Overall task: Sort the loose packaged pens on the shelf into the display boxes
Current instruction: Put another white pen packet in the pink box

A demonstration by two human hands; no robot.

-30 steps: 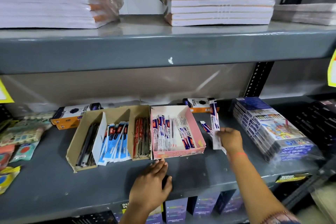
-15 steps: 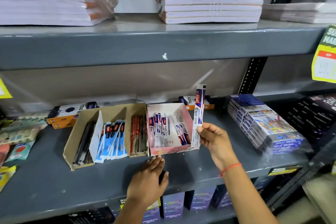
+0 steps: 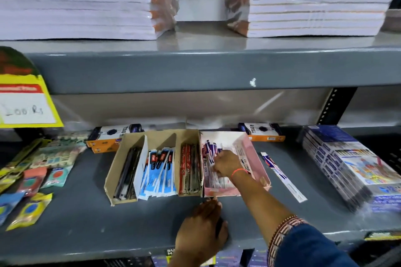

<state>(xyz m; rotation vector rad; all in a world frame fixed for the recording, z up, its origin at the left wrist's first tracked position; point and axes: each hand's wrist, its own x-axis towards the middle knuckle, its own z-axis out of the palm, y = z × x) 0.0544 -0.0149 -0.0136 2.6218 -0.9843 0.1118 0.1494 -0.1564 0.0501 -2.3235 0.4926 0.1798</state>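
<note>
Pens mostly fill the boxes; right hand (image 3: 224,163) fingers press packets into the pink box (image 3: 258,158), left hand (image 3: 202,232) flat, one loose pen (image 3: 282,176) remains right of centre.

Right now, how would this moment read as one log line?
right hand: inside pink display box, among packaged pens | left hand: flat on shelf | loose packaged pen: beside box

Grey shelf (image 3: 86,219) bears brown box (image 3: 152,136), pink box (image 3: 258,158), one loose pen (image 3: 286,180).
</note>
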